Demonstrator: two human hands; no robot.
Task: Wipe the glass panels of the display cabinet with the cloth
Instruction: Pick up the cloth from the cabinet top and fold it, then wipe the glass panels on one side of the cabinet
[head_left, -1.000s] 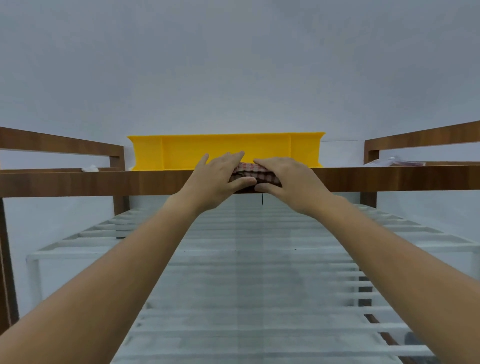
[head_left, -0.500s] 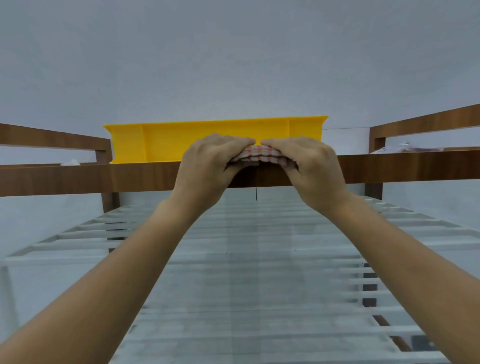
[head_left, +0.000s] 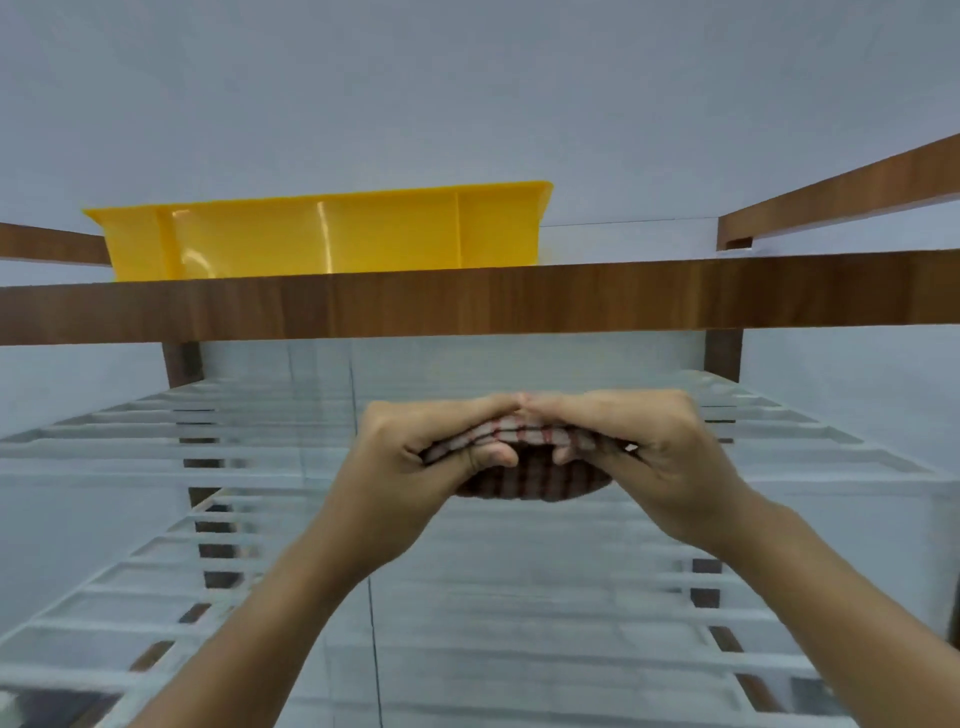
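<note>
A folded red-and-white checked cloth is held flat against the cabinet's glass front panel, below the wooden top rail. My left hand grips its left side and my right hand grips its right side, fingertips meeting over the top. Most of the cloth is hidden by my fingers. White slatted shelves show through the glass behind it.
A yellow plastic tray stands on top of the cabinet, behind the top rail. Brown wooden frame rails run back at the right and left. A vertical seam between two glass panes runs down left of centre. A pale wall fills the upper view.
Both hands have slid the cloth down from the wooden top rail onto the glass panel below it. The view has tilted, so the rail and yellow tray now sit clear above my hands.
</note>
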